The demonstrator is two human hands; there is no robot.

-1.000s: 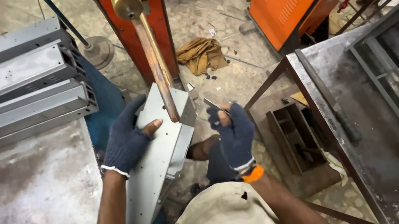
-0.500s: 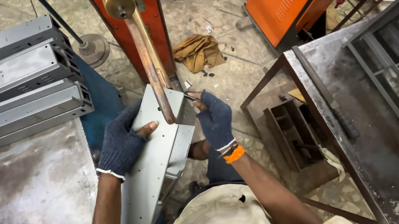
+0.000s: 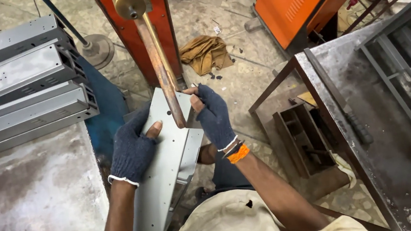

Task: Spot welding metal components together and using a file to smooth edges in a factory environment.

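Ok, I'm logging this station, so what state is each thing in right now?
Left hand: gloved, flat on the panel.
Right hand: gloved, pinching the panel's top edge.
Panel: tilted, held under the copper arm.
Copper arm: over the panel's upper end.
Channels: stacked on the table.
Rag: crumpled on the floor.
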